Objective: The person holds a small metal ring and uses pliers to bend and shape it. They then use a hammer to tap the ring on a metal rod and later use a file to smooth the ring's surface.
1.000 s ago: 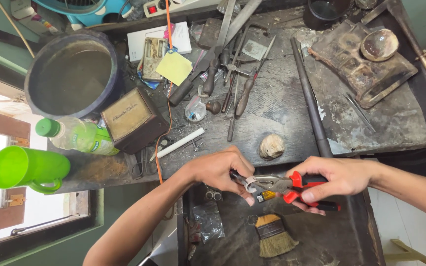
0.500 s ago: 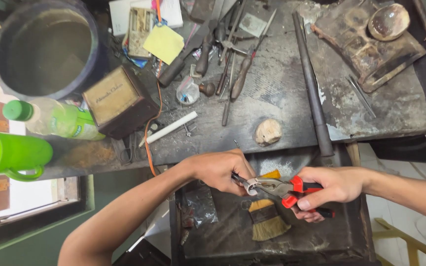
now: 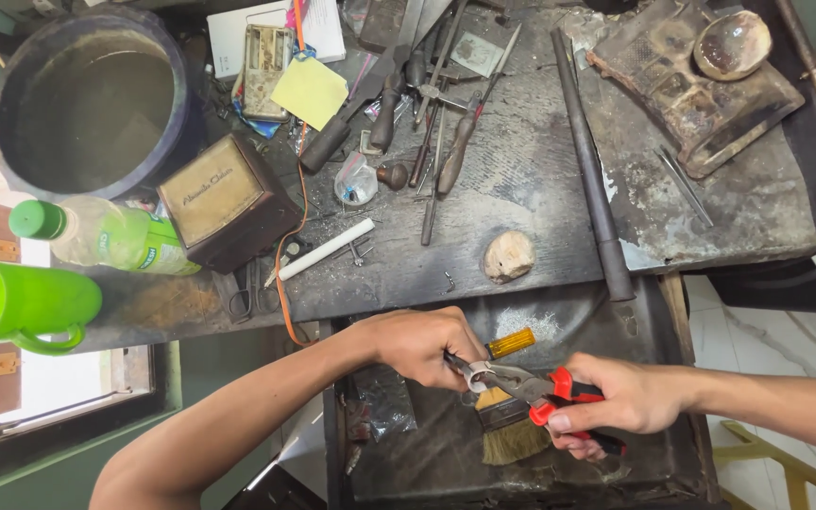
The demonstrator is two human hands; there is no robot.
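My right hand [image 3: 627, 401] grips red-and-black handled pliers [image 3: 542, 391], jaws pointing left. My left hand [image 3: 424, 346] pinches a small silvery metal piece [image 3: 477, 377] that sits in the plier jaws. Both hands hover over a dark open drawer tray [image 3: 408, 463] below the bench edge. A paintbrush with a yellow handle [image 3: 502, 416] lies in the tray right under the pliers.
The worn bench [image 3: 540, 179] holds a dark pot [image 3: 77, 99], a brown box [image 3: 224, 200], a green bottle [image 3: 106, 236], a green cup [image 3: 16, 302], files and tools [image 3: 427, 104], a long steel mandrel [image 3: 589, 170], a pale stone [image 3: 508, 256], a charred block [image 3: 696, 85].
The view has shifted so the bench sits higher in frame. My hands stay together over the tray, pliers still clamped on the small piece.
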